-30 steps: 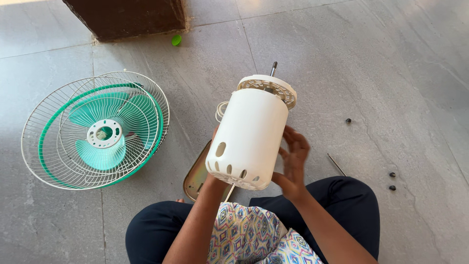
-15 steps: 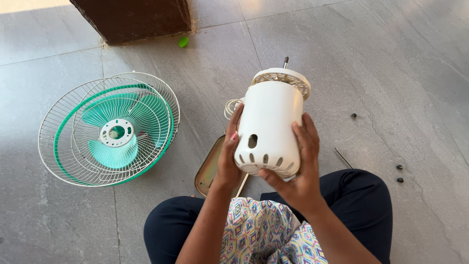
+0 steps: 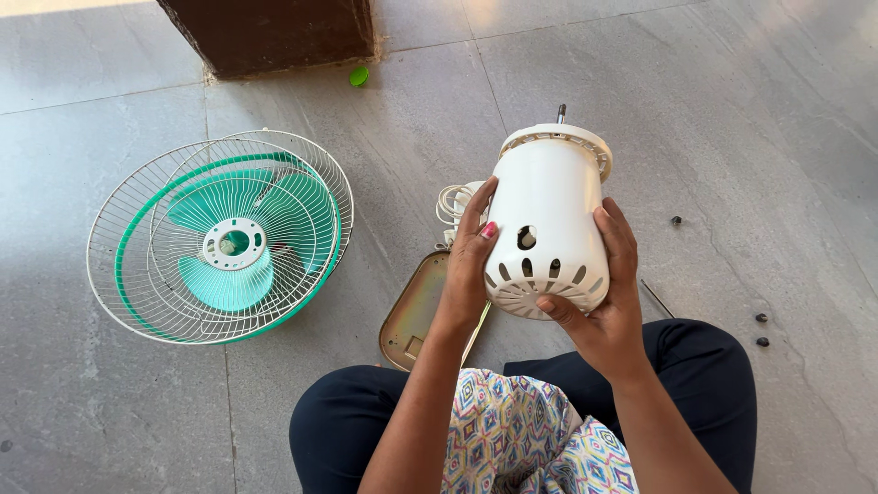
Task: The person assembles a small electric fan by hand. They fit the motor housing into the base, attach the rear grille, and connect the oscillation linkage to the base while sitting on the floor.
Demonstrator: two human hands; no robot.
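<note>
The grille (image 3: 137,274) with green blades (image 3: 219,265) lies on the floor at the left. Both hands clamp the white motor housing (image 3: 549,210) above the lap: left hand (image 3: 466,265), right hand (image 3: 608,302). It has slots, and a shaft (image 3: 561,112) on top. A plate (image 3: 412,316) is partly hidden behind the left arm.

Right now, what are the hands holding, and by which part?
Both hands hold the white fan motor housing by its vented rear end: left hand on its left side, right hand on its right side and under the rim.
</note>
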